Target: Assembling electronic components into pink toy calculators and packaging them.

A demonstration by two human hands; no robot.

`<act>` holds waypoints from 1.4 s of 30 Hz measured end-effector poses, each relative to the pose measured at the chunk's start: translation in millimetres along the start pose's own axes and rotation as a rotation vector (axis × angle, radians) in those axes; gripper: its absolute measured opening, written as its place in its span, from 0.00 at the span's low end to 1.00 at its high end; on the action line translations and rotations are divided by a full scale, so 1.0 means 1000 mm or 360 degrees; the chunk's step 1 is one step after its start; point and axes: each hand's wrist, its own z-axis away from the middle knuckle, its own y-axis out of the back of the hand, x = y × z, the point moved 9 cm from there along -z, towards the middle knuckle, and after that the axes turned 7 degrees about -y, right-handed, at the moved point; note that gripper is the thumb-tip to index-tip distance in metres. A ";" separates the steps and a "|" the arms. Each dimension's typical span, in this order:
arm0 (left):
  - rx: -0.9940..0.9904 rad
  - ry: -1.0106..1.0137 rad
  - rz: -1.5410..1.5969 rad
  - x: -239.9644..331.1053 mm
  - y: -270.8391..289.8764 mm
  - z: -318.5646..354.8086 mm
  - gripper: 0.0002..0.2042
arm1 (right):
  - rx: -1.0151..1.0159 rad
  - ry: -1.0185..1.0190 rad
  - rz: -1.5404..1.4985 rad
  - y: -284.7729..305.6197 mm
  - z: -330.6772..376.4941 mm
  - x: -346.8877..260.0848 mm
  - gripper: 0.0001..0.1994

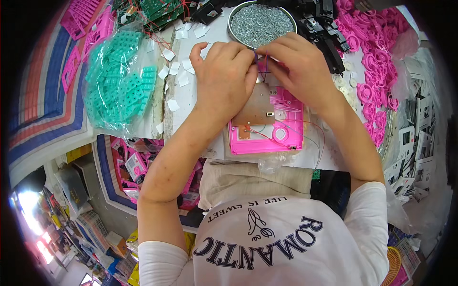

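A pink plastic housing [286,136] lies open on the white table in front of me, with a brown circuit board [255,109] set in its left half and thin red and green wires trailing across it. My left hand [223,78] and my right hand [298,71] meet over the housing's far edge. Both pinch thin purple wires [261,59] between fingertips, just above the board. The spot where the wires join the housing is hidden by my fingers.
A round metal tin of small screws [260,21] stands just beyond my hands. A clear bag of teal plastic parts [117,78] lies at left, small white squares [172,71] scattered beside it. Pink rings [369,66] and black parts [324,28] pile up at right.
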 end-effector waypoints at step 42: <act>-0.0220 -0.0208 0.0297 0.017 0.006 -0.002 0.06 | -0.0398 -0.0153 0.0123 0.001 0.045 -0.019 0.06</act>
